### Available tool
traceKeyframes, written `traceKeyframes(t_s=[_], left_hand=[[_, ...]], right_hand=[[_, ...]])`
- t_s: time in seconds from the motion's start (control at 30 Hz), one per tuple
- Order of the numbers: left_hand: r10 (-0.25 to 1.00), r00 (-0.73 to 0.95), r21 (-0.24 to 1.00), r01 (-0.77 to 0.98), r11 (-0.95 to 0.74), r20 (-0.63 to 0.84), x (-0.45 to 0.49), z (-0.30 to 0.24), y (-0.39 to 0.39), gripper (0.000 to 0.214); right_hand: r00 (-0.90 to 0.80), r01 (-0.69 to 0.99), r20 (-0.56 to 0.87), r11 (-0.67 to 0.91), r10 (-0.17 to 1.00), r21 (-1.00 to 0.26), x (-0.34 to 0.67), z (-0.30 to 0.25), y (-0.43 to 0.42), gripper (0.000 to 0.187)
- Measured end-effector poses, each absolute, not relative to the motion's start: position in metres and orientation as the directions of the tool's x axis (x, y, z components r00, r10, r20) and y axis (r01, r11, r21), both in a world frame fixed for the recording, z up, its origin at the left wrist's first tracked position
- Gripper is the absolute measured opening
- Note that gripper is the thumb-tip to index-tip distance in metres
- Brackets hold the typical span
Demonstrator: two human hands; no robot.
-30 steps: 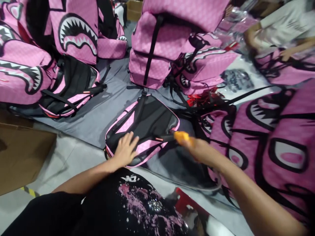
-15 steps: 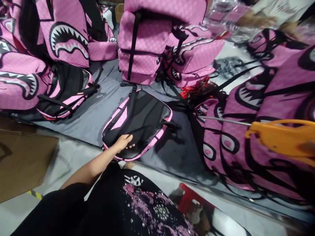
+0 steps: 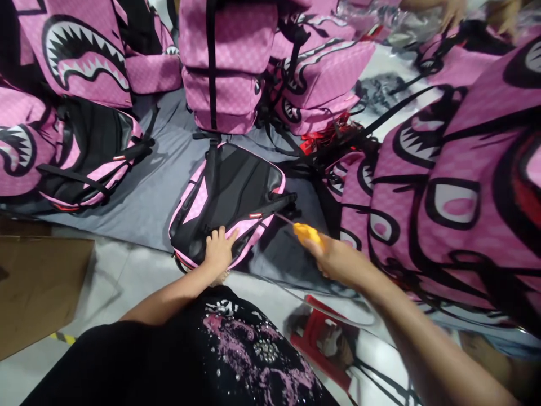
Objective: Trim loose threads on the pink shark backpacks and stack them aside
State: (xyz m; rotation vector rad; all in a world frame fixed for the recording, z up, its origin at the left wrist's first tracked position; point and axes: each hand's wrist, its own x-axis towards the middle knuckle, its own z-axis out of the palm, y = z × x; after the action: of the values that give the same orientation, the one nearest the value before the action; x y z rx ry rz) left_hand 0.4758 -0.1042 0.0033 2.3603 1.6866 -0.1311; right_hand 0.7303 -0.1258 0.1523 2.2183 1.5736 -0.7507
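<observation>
On the grey sheet (image 3: 156,192), the left hand (image 3: 217,251) presses open-palmed on a face-down pink backpack (image 3: 230,197), steadying it, while the right hand (image 3: 336,260) grips an orange-handled tool (image 3: 307,232), its thin tip pointed at the shoulder strap (image 3: 273,206).

A grey sheet (image 3: 163,194) on the floor (image 3: 122,279) bears pink backpacks (image 3: 236,189); cardboard (image 3: 38,287) lies beside.
</observation>
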Motion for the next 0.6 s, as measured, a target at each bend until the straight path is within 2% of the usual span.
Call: traceKeyframes(t_s=[0.17,0.33,0.5,0.6], left_hand=[[0.931,0.322,0.105,0.946,-0.307,-0.171,0.476,-0.007,-0.102,0.067],[0.932,0.322,0.069,0.947,-0.315,-0.166,0.476,-0.01,-0.102,0.067],[0.928,0.329,0.064,0.944,-0.323,-0.175,0.476,-0.008,-0.096,0.062],[0.926,0.328,0.062,0.945,-0.322,-0.185,0.48,-0.007,-0.094,0.059]], right_hand=[[0.18,0.931,-0.592,-0.331,0.785,-0.156,0.723,0.117,-0.118,0.052],[0.166,0.907,-0.608,-0.362,0.777,-0.216,0.721,0.107,-0.124,0.052],[0.215,0.916,-0.638,-0.379,0.74,-0.131,0.74,0.141,-0.137,0.054],[0.167,0.929,-0.702,-0.349,0.692,-0.123,0.765,0.182,-0.151,0.057]])
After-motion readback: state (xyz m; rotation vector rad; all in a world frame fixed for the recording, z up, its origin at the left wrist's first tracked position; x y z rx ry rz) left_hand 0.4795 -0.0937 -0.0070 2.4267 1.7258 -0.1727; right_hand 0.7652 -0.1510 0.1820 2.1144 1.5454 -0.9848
